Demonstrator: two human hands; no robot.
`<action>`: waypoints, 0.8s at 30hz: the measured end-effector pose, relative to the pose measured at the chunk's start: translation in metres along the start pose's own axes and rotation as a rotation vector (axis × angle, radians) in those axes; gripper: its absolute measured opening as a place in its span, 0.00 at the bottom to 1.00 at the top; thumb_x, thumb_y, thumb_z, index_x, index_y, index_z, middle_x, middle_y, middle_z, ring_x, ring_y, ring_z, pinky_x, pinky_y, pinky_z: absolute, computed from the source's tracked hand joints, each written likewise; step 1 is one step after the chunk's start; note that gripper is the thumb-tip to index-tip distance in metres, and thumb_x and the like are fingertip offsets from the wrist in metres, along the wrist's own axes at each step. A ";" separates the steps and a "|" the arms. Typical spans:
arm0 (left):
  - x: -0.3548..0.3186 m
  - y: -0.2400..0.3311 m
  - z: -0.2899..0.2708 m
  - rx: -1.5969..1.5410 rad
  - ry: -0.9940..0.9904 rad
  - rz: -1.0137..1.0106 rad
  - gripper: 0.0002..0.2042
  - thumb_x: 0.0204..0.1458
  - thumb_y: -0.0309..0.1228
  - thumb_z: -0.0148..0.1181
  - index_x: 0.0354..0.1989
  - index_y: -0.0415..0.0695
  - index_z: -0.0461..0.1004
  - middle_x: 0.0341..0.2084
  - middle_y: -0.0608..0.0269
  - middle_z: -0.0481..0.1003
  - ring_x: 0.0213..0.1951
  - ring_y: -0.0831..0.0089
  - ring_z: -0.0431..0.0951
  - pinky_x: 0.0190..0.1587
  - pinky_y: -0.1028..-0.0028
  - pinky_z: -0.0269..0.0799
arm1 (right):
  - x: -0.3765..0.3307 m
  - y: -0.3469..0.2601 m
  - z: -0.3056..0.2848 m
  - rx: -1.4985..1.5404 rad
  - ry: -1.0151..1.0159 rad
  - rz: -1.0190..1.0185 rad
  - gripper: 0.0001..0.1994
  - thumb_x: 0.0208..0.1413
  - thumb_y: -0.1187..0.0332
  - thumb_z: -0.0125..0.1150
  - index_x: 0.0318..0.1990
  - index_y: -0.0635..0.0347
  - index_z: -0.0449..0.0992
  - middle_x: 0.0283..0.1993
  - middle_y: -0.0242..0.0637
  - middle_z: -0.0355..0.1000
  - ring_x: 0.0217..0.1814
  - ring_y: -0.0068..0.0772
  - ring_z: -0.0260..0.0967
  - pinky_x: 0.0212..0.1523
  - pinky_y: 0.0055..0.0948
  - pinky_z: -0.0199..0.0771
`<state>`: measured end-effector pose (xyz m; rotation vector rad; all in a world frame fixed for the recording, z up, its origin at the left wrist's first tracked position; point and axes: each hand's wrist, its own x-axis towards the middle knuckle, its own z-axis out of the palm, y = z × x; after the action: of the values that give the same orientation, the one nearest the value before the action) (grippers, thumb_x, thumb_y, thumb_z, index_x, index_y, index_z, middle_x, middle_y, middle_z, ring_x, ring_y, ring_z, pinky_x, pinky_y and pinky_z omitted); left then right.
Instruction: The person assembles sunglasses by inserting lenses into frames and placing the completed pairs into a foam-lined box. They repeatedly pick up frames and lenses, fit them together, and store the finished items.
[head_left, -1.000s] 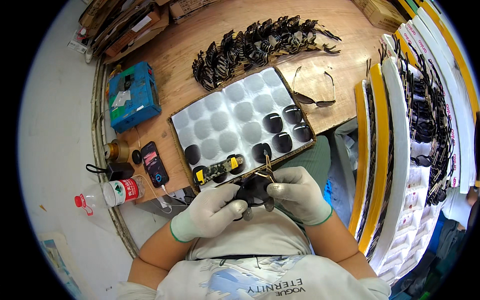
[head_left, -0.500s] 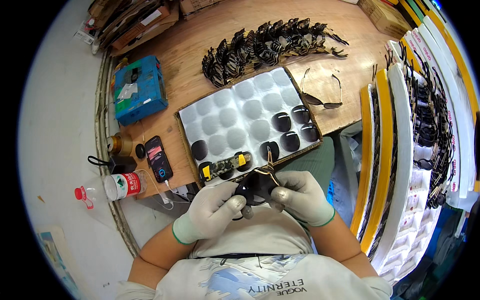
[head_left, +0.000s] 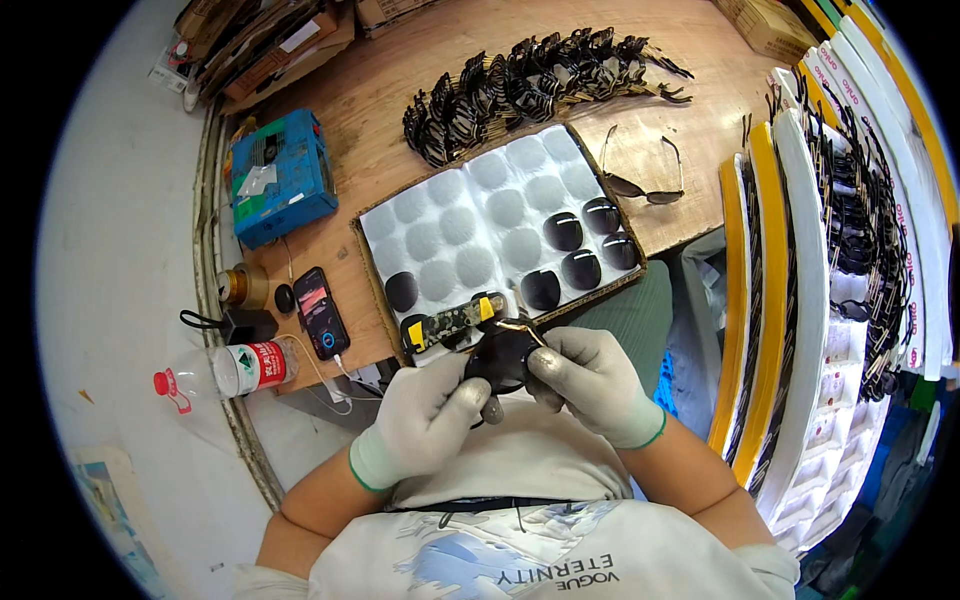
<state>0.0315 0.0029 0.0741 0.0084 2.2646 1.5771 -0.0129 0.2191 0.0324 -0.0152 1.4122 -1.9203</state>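
The dark sunglasses point(head_left: 503, 352) are held close to the person's chest, just below the near edge of the lens tray point(head_left: 460, 228), between both gloved hands. The left hand point(head_left: 428, 417) is closed around the lower left side of the sunglasses, and the right hand point(head_left: 592, 378) pinches the thin gold frame edge with its fingertips. In the tray, about 6 dark lenses point(head_left: 581, 268) still lie in their round hollows, while most hollows are empty, so I judge that much of the lens fitting is done. A pile of sunglasses point(head_left: 520, 85) lies on the wooden tabletop point(head_left: 375, 110) beyond the tray, and 1 pair point(head_left: 643, 175) lies alone beside it.
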 end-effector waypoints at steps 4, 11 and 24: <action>0.006 0.002 -0.001 -0.136 -0.022 -0.105 0.11 0.63 0.30 0.48 0.38 0.35 0.74 0.23 0.61 0.78 0.24 0.78 0.76 0.30 0.75 0.72 | -0.003 -0.008 0.003 -0.015 0.023 -0.027 0.12 0.65 0.64 0.58 0.37 0.67 0.77 0.24 0.26 0.68 0.26 0.14 0.61 0.26 0.20 0.63; 0.021 0.032 0.003 -0.106 0.034 0.011 0.14 0.60 0.27 0.54 0.51 0.31 0.67 0.26 0.56 0.79 0.25 0.73 0.79 0.29 0.72 0.74 | -0.003 -0.021 0.001 -0.010 0.002 -0.184 0.09 0.62 0.71 0.61 0.43 0.69 0.77 0.29 0.27 0.72 0.30 0.14 0.65 0.30 0.19 0.68; 0.092 0.053 0.011 0.648 -0.422 0.261 0.17 0.54 0.36 0.60 0.47 0.38 0.74 0.18 0.47 0.76 0.23 0.50 0.80 0.27 0.59 0.76 | 0.010 -0.002 -0.066 -0.632 0.303 -0.673 0.28 0.38 0.62 0.79 0.47 0.66 0.74 0.51 0.49 0.71 0.52 0.51 0.71 0.55 0.40 0.70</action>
<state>-0.0617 0.0526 0.0908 0.7555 2.3670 0.7682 -0.0486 0.2680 0.0042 -0.5855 2.4021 -1.9288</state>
